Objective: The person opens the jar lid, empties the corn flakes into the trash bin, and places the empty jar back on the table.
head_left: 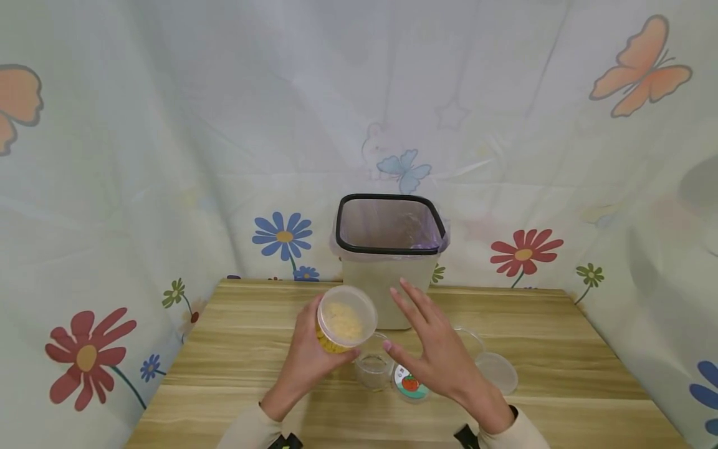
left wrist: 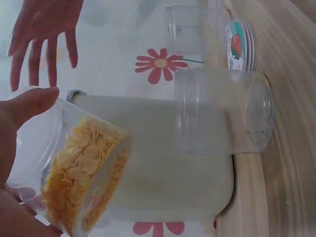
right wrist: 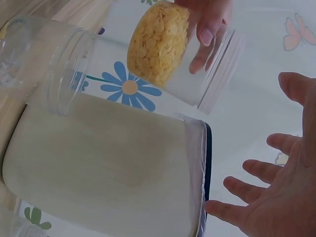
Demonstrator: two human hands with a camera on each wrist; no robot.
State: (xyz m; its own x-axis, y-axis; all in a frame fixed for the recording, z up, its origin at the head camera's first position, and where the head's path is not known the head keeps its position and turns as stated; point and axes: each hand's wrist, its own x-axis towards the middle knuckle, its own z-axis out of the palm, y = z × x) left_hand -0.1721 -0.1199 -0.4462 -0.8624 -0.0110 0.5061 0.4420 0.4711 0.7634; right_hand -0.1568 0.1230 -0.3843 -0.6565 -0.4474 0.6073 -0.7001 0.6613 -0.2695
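Note:
My left hand grips a lidded clear plastic jar, part-filled with yellow corn flakes. The jar is tilted, its pale translucent lid showing in the head view. My right hand is held in the air to the right of the jar, fingers spread, touching nothing. Below, between the hands, an uncovered clear jar stands on the table. Beside it lies a small stack of round lids, the top one printed with a red tomato.
A pale bin with a black rim and a purple liner stands behind the jars. Another clear jar is partly hidden by my right hand in the head view, near a translucent disc. A flowered curtain hangs behind the wooden table.

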